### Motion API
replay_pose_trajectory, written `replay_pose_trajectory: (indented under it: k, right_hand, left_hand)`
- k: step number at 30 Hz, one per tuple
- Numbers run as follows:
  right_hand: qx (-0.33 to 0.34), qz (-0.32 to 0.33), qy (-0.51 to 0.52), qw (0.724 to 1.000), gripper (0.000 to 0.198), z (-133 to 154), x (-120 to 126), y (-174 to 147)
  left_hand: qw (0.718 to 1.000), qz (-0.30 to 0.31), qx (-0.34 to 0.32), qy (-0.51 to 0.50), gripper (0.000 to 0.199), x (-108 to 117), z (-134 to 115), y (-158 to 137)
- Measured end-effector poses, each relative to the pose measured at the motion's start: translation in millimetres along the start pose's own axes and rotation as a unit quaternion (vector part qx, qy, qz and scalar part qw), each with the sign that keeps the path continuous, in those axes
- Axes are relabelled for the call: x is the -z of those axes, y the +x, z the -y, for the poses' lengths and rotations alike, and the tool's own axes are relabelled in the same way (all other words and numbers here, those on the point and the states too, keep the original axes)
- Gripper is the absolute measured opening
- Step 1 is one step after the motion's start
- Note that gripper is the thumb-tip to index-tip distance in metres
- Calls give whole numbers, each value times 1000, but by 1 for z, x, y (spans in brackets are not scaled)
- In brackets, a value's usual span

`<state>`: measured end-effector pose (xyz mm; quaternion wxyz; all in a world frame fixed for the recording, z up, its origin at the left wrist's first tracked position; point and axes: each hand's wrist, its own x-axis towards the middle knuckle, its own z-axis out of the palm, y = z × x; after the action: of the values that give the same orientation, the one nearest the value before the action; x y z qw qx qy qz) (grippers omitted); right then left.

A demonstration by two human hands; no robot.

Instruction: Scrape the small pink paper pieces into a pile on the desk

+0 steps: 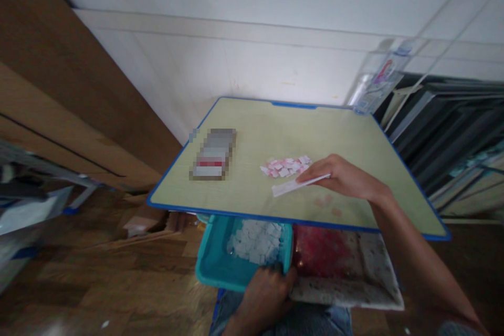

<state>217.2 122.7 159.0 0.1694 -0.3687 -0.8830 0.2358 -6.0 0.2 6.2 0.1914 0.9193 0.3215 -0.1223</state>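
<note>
My right hand [342, 176] is above the folding table [334, 136], its fingers closed on a thin white flat strip [291, 186] held at a slant. Just beyond the strip lies a small pile of pink and white square pieces [284, 167] on the tabletop. Below the table's front edge, my left hand [270, 286] is closed around the near right corner of a teal plastic basin [214, 257]. Many small white pieces [258, 241] lie inside that basin. The left fingertips are partly hidden and dark.
A pixelated rectangular object [214, 155] lies on the table's left side. A clear plastic bottle [381, 81] stands at the back right corner by the wall. Right of the basin is a stained tray [354, 291] with a red area. Dark panels [452, 115] lean at right.
</note>
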Motion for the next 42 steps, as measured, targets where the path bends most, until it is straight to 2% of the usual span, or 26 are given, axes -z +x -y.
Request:
replay_pose_trajectory:
  k: [8, 14, 18, 20, 23, 25, 28, 33, 36, 38, 40, 42]
  right_hand:
    - [58, 22, 28, 998, 22, 26, -31, 29]
    - [15, -52, 33, 998, 19, 30, -41, 29]
    - [11, -28, 49, 998, 18, 31, -40, 23]
    - [12, -35, 74, 997, 18, 32, -34, 16]
    - [-25, -104, 100, 989, 20, 26, -19, 1]
    - [-53, -123, 113, 985, 22, 16, -10, -9]
    - [-75, -95, 146, 982, 23, -3, -9, -19]
    - [-78, -8, 193, 978, 28, -24, -16, -35]
    - [-98, 37, 229, 968, 33, -26, -4, -57]
    - [-123, 44, 229, 965, 32, -27, 7, -75]
    - [-158, 7, 200, 967, 29, -32, 15, -89]
    - [-211, -83, 147, 963, 28, -43, 18, -98]
  left_hand:
    - [1000, -5, -10, 9, 53, -3, 1, 0]
    - [1000, -19, 0, 6, 51, -6, 0, 0]
    - [1000, -11, -8, 0, 51, -6, 0, 0]
    - [1000, -6, -5, 3, 51, -6, 0, 1]
    - [1000, -4, -2, 7, 51, -4, -1, 0]
    - [1000, -8, -4, 8, 49, -2, -2, 0]
    - [1000, -21, -4, 4, 46, 0, -2, -1]
    - [1000, -14, 1, 4, 44, 0, -3, -1]
    - [1000, -7, 6, -2, 44, -1, -2, 0]
    - [1000, -5, 8, -5, 42, -3, -2, 0]
    - [1000, -6, 7, -4, 41, -4, -1, 1]
    - [1000, -8, 9, 0, 43, -5, 0, 1]
